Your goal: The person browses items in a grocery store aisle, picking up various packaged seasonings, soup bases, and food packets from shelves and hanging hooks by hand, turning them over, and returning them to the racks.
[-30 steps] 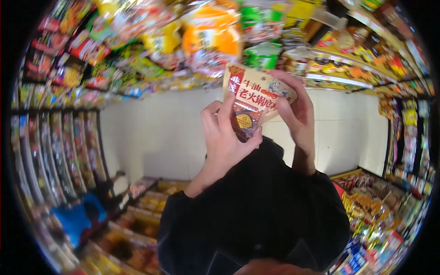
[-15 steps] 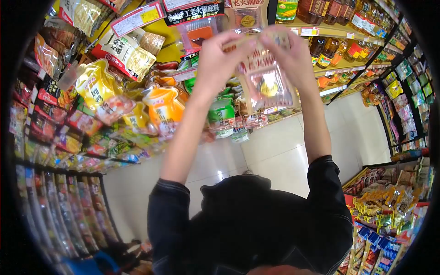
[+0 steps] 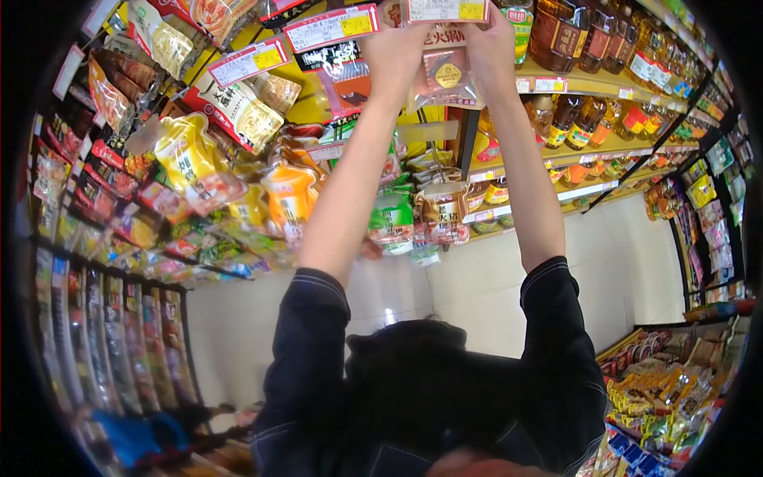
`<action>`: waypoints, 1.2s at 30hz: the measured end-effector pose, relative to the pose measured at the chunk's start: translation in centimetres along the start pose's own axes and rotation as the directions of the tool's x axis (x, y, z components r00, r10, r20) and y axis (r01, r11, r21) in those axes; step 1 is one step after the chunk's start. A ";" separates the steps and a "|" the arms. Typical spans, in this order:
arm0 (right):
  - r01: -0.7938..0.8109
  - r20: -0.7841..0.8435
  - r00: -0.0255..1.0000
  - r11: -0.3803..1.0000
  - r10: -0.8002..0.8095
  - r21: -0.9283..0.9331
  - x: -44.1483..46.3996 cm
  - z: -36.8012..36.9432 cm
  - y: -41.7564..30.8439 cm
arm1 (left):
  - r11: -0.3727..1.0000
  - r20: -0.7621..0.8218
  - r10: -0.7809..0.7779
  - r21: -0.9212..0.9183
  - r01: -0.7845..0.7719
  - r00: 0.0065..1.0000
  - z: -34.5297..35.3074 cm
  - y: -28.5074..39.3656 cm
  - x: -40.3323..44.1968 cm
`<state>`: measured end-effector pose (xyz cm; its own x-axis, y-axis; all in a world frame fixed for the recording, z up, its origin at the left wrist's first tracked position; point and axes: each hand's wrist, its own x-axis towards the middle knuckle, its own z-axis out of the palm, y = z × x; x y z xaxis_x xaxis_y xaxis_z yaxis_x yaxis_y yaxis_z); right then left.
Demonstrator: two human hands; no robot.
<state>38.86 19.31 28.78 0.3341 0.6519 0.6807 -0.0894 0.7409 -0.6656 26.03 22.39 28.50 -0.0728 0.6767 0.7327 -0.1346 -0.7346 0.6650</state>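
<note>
- The clear-windowed packet (image 3: 447,75) is upright between your hands, just below the top edge of the view, with its gold seal facing you; that is one packet there.
- Your left hand (image 3: 389,56) is at its left side and your right hand (image 3: 493,52) at its right, both arms stretched forward. The paired placing probably steadies the packet and leaves its front uncovered.
- Your fingertips are hidden around the packet's top, so you cannot tell from here whether either hand is clamped on it or merely touching.
- One price label (image 3: 447,9) crosses in front of the packet's upper part. Two more large red-bordered ones, a middle label (image 3: 332,28) and a left label (image 3: 246,62), slope down to the left, likely angled outward for reading.
- Left of your left forearm hang two yellow pouches (image 3: 191,155) and one orange pouch (image 3: 290,195), fronts outward, seemingly for display. The green packets (image 3: 393,215) overlap too much to count.
- Right of your right hand, at least three large dark bottles (image 3: 556,32) stand behind the front edge of the upper shelf (image 3: 588,87), presumably lined up so their labels show.
- Beyond the racks' lower edges lies the pale floor (image 3: 477,278); near the lower left corner, well apart from you, is one blurred person in blue (image 3: 135,437).
</note>
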 end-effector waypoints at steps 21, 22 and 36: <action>0.161 -0.040 0.922 0.477 -0.384 -0.864 1.1 -0.8 1.9 | 0.941 0.187 0.029 0.327 -0.090 0.982 -5.2 5.0 -18.7; 0.154 -0.040 0.943 0.539 -0.331 -0.828 1.1 -0.8 2.3 | 0.953 0.210 -0.029 0.302 -0.037 0.977 -7.0 5.0 -20.6; 0.151 0.183 0.981 0.828 -0.060 -0.540 -23.9 5.2 2.7 | 0.734 -0.425 -0.031 0.605 0.309 0.905 -41.2 6.0 -15.2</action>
<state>25.76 6.53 12.31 0.1613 0.6249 0.7639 0.4827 0.6251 -0.6134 -14.43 9.78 15.39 -0.4814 0.6562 0.5810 0.4763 -0.3606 0.8019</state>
